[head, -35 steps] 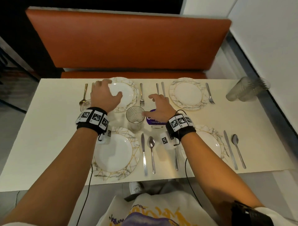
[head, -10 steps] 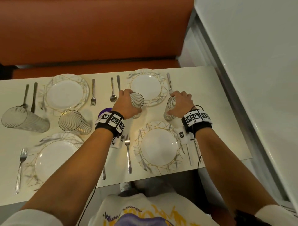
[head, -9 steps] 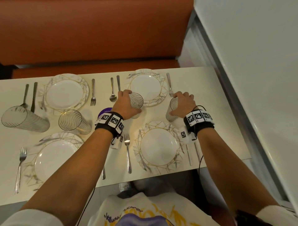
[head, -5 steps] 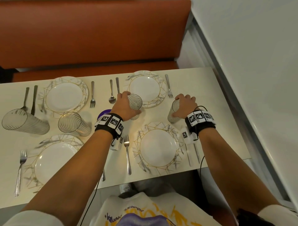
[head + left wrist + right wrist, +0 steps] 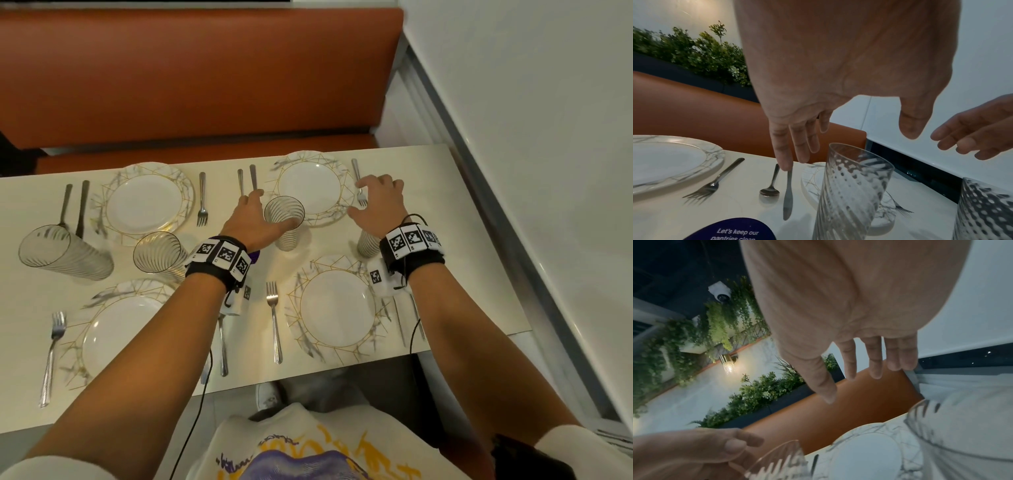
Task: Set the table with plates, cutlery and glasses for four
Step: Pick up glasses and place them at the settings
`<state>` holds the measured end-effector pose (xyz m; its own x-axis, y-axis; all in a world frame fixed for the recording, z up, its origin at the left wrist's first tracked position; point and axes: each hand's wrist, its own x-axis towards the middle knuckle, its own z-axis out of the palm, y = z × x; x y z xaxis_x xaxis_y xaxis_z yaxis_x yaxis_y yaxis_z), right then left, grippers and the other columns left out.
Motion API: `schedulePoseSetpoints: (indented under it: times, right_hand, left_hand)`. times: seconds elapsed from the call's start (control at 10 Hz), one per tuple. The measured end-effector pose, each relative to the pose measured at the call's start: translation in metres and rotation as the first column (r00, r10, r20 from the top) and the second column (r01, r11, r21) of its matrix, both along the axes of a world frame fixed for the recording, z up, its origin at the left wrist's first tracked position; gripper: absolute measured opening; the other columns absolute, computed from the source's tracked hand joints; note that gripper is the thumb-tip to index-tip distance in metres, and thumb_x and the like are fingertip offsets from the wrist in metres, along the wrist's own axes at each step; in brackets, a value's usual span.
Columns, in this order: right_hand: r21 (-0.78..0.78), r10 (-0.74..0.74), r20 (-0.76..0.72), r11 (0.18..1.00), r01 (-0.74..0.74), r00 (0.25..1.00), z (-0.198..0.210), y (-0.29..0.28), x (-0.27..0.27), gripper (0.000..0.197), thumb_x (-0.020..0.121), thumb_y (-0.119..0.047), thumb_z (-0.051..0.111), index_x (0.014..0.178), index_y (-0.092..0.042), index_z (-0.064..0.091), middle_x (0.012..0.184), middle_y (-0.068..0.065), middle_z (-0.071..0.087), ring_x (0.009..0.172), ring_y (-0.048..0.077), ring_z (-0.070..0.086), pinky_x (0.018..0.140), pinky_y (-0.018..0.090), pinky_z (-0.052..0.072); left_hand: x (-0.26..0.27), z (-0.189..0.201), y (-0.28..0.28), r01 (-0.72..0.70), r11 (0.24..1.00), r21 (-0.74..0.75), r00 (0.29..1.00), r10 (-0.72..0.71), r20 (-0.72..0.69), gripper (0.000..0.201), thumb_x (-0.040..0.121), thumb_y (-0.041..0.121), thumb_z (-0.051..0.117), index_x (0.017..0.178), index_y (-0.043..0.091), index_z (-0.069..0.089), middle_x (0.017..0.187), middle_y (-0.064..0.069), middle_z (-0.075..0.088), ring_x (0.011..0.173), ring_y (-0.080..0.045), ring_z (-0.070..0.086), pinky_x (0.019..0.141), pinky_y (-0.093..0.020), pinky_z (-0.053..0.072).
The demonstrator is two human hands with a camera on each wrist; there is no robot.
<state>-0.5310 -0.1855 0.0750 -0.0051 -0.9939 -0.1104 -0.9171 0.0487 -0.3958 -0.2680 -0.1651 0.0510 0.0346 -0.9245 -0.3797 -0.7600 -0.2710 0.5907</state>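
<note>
With four plates, cutlery and four glasses laid, your left hand (image 5: 251, 219) and right hand (image 5: 376, 202) hover empty, fingers spread; little seems left.

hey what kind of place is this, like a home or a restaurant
Probably a restaurant or office pantry booth, not a home: an orange padded bench along the table, a security camera among trailing wall plants, and a purple printed sign about pantries.

The head camera looks steeply down from above on the counter (image 5: 462, 240), both forearms reaching away from it. Each wrist camera sits close under its palm, low over the counter, facing along the fingers toward the orange bench (image 5: 694, 110). All three views share one ribbed glass (image 5: 286, 219) and the plate (image 5: 310, 186) behind it.
</note>
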Motion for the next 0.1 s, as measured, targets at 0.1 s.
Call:
schedulePoseSetpoints:
  times: [0.1]
  right_hand:
    - [-0.059, 0.02, 0.112, 0.998, -0.013, 0.994, -0.0002, 0.0072, 0.0213, 0.045, 0.084, -0.031, 0.07, 0.126, -0.021, 0.058, 0.126, 0.011, 0.052, 0.12, 0.032, 0.04, 0.1, 0.04, 0.04]
  left_hand:
    - [0.0121, 0.0022, 0.0124, -0.013, 0.999, -0.03, 0.999, 0.012, -0.034, 0.11, 0.078, 0.065, 0.078, 0.16, 0.018, 0.022, 0.163, -0.013, 0.033, 0.143, -0.033, 0.044, 0.113, -0.052, 0.043]
